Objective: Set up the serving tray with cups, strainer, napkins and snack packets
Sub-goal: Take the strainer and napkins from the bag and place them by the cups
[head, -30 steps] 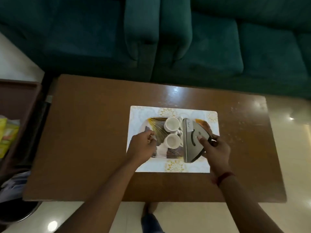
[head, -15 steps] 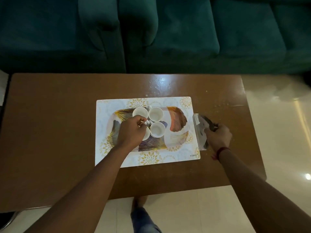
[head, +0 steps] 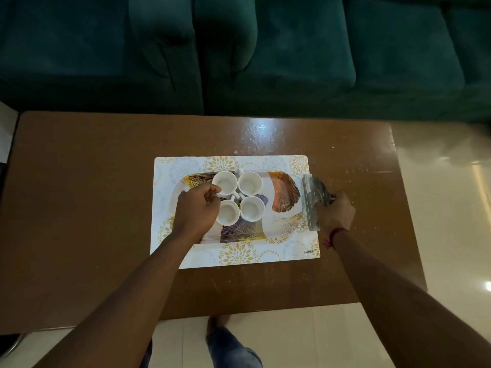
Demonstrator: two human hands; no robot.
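Blocking one cup [head: 230,214]: left hand [head: 198,211]; sofa [head: 292,62] beyond.

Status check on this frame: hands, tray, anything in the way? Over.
Left hand curled over the near-left cup, grip unclear. Right hand grips grey metal holder beside tray's right end. Four cups grouped mid-tray. No obstruction seen.

Four cups [head: 249,182]; one tray [head: 282,191]
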